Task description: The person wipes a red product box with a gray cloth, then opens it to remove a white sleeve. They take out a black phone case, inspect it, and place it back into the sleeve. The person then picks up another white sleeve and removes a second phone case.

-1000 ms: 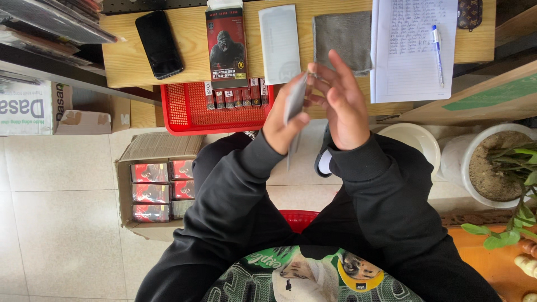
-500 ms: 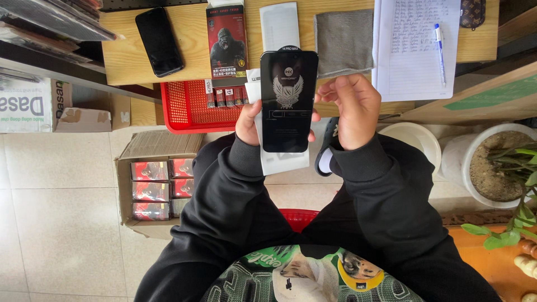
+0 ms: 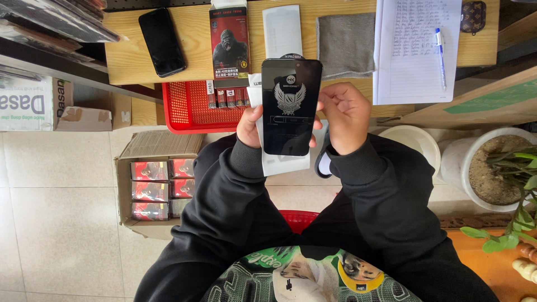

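A black phone screen protector (image 3: 291,106) with a winged emblem is held upright in front of me, a white sleeve (image 3: 282,162) behind it. My left hand (image 3: 250,126) grips its left edge together with the sleeve. My right hand (image 3: 345,114) pinches its right edge with curled fingers. On the wooden desk (image 3: 128,56) beyond lie a black phone (image 3: 162,42), a dark red box with an ape picture (image 3: 229,45), a white packet (image 3: 282,31) and a grey cloth (image 3: 347,45).
A red mesh basket (image 3: 187,106) of small packs sits under the desk edge. A cardboard box (image 3: 151,184) with red packages stands on the tiled floor at left. A sheet of paper with a pen (image 3: 440,50) lies at right, near a potted plant (image 3: 498,168).
A second ago both hands were together with the item edge-on. The black protector has since been turned to face me and held steady between both hands.
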